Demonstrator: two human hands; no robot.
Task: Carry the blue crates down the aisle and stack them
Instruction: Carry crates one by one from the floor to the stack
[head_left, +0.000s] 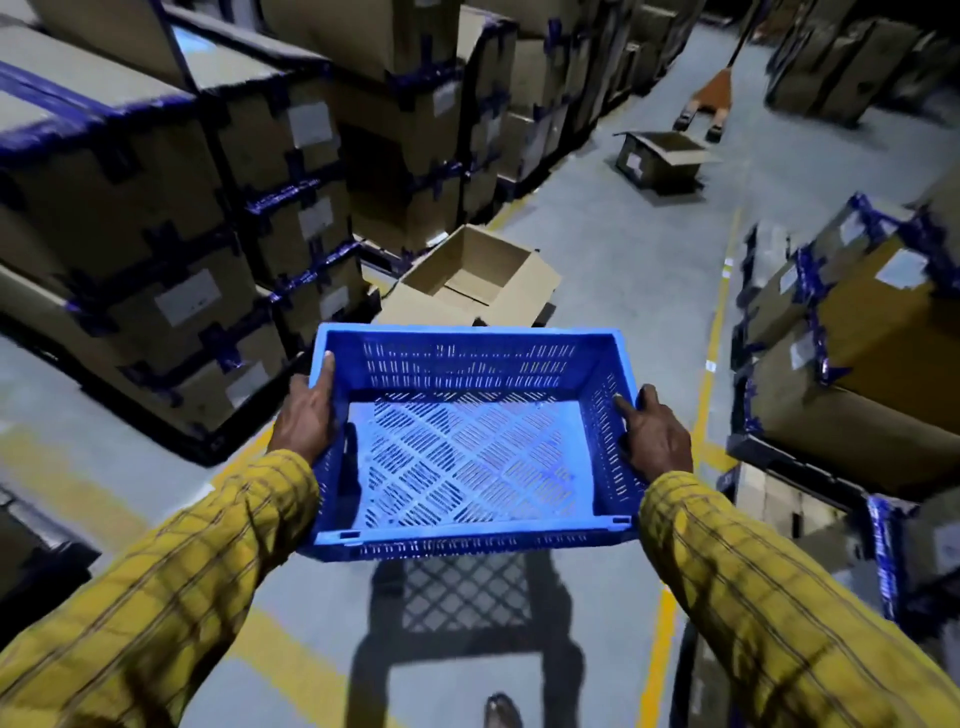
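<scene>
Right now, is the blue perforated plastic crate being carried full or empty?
Empty: the blue perforated plastic crate shows its bare slotted floor, with nothing inside.

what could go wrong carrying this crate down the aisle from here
1. The open box lies on the floor just beyond the crate, which hides the floor close ahead; a foot may catch it.
2. A second open box and a pallet jack sit farther down the aisle, narrowing the way.
3. The left hand and right hand grip only the side walls; a bump against the stacks might tip it.
</scene>
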